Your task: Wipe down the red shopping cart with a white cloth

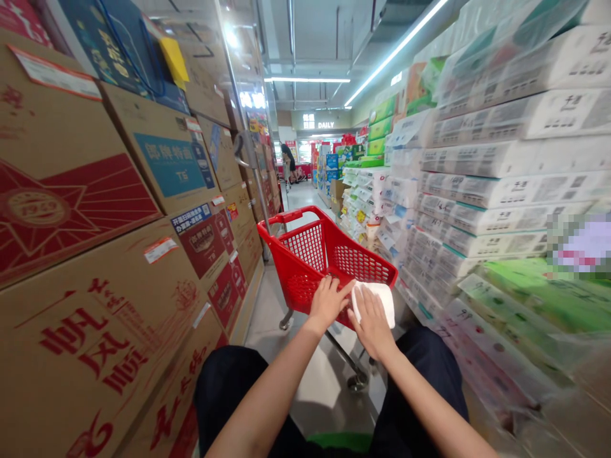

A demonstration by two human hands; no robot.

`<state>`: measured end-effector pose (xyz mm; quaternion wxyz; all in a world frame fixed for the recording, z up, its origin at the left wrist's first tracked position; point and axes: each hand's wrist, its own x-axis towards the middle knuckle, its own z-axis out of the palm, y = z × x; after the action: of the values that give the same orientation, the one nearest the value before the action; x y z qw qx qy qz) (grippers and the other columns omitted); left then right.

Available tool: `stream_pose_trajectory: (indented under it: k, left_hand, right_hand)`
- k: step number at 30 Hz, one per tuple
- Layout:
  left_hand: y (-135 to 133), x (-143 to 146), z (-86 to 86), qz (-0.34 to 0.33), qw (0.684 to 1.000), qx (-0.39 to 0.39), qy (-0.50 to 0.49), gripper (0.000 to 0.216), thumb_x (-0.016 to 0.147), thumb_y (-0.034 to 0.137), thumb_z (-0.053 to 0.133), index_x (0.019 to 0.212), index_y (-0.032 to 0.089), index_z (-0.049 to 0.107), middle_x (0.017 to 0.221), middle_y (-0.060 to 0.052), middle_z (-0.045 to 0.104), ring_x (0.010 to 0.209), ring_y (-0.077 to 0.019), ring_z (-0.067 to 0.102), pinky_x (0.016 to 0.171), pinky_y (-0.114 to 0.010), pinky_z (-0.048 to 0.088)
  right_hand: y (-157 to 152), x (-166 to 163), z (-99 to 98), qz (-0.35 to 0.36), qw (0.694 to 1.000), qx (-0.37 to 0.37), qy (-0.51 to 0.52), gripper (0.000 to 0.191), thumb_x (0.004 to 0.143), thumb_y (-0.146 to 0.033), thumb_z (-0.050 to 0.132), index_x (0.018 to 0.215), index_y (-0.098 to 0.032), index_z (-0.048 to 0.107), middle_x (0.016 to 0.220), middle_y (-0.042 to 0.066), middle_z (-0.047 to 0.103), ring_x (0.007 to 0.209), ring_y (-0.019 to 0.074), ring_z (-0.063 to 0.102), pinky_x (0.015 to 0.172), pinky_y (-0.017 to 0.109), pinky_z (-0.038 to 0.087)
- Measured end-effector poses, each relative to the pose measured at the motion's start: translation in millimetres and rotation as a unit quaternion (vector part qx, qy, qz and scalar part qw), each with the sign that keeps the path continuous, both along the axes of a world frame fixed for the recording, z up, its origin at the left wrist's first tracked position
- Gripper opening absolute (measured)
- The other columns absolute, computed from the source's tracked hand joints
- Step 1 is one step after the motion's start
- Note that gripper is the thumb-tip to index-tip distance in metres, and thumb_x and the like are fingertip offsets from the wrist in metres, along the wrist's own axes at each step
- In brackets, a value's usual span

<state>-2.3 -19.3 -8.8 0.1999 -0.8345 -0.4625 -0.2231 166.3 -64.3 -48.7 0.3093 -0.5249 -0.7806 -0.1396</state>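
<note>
A red plastic shopping cart basket [305, 248] with perforated walls stands in front of my knees on a metal frame. My left hand [328, 304] lies against the near part of the basket, its fingers spread and nothing visible in them. Just to its right, my right hand [372, 321] holds a folded white cloth [386, 299] flat against the red plastic. The fingers of that hand are stretched over the cloth, and part of the cloth is hidden beneath them.
Stacked cardboard cartons [95, 318] line the left side. Plastic-wrapped white packs [506, 152] rise in tall stacks on the right, with green packs [520, 299] lower down. A metal post [248, 127] stands beside the cartons. Down the aisle is another person [289, 159].
</note>
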Motion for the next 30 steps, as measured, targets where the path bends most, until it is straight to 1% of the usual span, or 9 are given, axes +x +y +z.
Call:
stream_pose_trajectory:
  k: [5, 10, 13, 17, 21, 23, 26, 28, 30]
  left_hand:
    - [-9, 1, 8.4, -0.056, 0.996, -0.040, -0.064, 0.061, 0.095, 0.029, 0.054, 0.152, 0.028, 0.035, 0.129, -0.008, 0.059, 0.126, -0.0278, 0.049, 0.113, -0.048, 0.035]
    - [-13, -3, 24.5, -0.155, 0.965, -0.123, -0.174, 0.050, 0.100, 0.029, 0.043, 0.150, 0.027, 0.038, 0.140, -0.004, 0.057, 0.126, -0.0201, 0.052, 0.112, -0.039, 0.039]
    - [-12, 1, 29.7, -0.191, 0.934, -0.181, -0.239, 0.042, 0.102, 0.034, 0.041, 0.143, 0.029, 0.049, 0.137, -0.002, 0.061, 0.123, -0.0187, 0.056, 0.109, -0.038, 0.043]
    - [-9, 6, 28.0, -0.228, 0.879, -0.240, -0.345, 0.042, 0.096, 0.029, 0.053, 0.138, 0.026, 0.055, 0.137, -0.004, 0.062, 0.123, -0.0201, 0.058, 0.109, -0.040, 0.045]
    - [-3, 12, 22.4, -0.228, 0.812, -0.295, -0.450, 0.049, 0.089, 0.019, 0.058, 0.138, 0.022, 0.053, 0.129, -0.009, 0.066, 0.102, -0.0189, 0.069, 0.091, -0.036, 0.057]
    - [-2, 14, 21.1, -0.210, 0.797, -0.307, -0.476, 0.049, 0.087, 0.015, 0.058, 0.136, 0.020, 0.054, 0.127, -0.010, 0.067, 0.092, -0.0169, 0.070, 0.082, -0.032, 0.059]
    - [-4, 11, 25.7, -0.173, 0.833, -0.270, -0.451, 0.050, 0.082, 0.006, 0.054, 0.130, 0.021, 0.056, 0.122, -0.007, 0.068, 0.089, -0.0155, 0.069, 0.081, -0.031, 0.058]
    - [-10, 2, 33.9, -0.131, 0.892, -0.202, -0.384, 0.051, 0.081, 0.002, 0.050, 0.127, 0.022, 0.058, 0.121, -0.006, 0.067, 0.098, -0.0175, 0.066, 0.090, -0.035, 0.056]
    - [-17, -8, 43.2, -0.066, 0.948, -0.119, -0.287, 0.048, 0.084, 0.001, 0.048, 0.124, 0.024, 0.062, 0.127, -0.007, 0.064, 0.112, -0.0219, 0.061, 0.101, -0.042, 0.050]
  right_hand:
    - [-3, 19, 5.8, 0.009, 1.000, -0.018, -0.017, 0.066, 0.104, -0.043, 0.029, 0.160, -0.024, -0.001, 0.166, 0.008, 0.013, 0.151, 0.0262, 0.018, 0.122, 0.053, 0.019]
    - [5, 18, 4.5, -0.056, 0.998, 0.006, 0.030, 0.072, 0.103, -0.045, 0.031, 0.159, -0.020, -0.005, 0.166, 0.013, 0.006, 0.151, 0.0329, 0.017, 0.119, 0.059, 0.020]
    - [7, 0, 8.3, -0.011, 0.999, 0.018, 0.024, 0.078, 0.102, -0.043, 0.037, 0.159, -0.017, -0.009, 0.166, 0.016, 0.005, 0.151, 0.0344, 0.015, 0.120, 0.060, 0.019]
    - [4, -10, 20.0, 0.061, 0.998, -0.003, 0.021, 0.086, 0.097, -0.038, 0.045, 0.158, -0.015, -0.012, 0.166, 0.016, 0.006, 0.152, 0.0327, 0.009, 0.121, 0.059, 0.018]
    - [0, -6, 35.0, 0.115, 0.989, -0.043, 0.077, 0.099, 0.089, -0.034, 0.052, 0.156, -0.012, -0.017, 0.166, 0.016, 0.002, 0.153, 0.0310, 0.006, 0.122, 0.057, 0.016]
    - [-1, -6, 42.4, 0.131, 0.984, -0.059, 0.101, 0.102, 0.087, -0.034, 0.053, 0.156, -0.013, -0.019, 0.166, 0.016, 0.000, 0.153, 0.0306, 0.007, 0.122, 0.057, 0.016]
    - [-2, -5, 49.8, 0.154, 0.983, -0.063, 0.078, 0.100, 0.088, -0.038, 0.052, 0.157, -0.015, -0.015, 0.166, 0.014, 0.002, 0.152, 0.0306, 0.008, 0.122, 0.056, 0.017]
    - [-1, -1, 50.2, 0.137, 0.988, -0.050, 0.054, 0.091, 0.093, -0.042, 0.048, 0.159, -0.017, -0.010, 0.166, 0.012, 0.009, 0.152, 0.0292, 0.012, 0.122, 0.054, 0.019]
    - [2, 7, 45.9, 0.079, 0.995, -0.025, 0.048, 0.080, 0.098, -0.044, 0.041, 0.160, -0.019, -0.004, 0.165, 0.010, 0.019, 0.151, 0.0284, 0.018, 0.122, 0.054, 0.019]
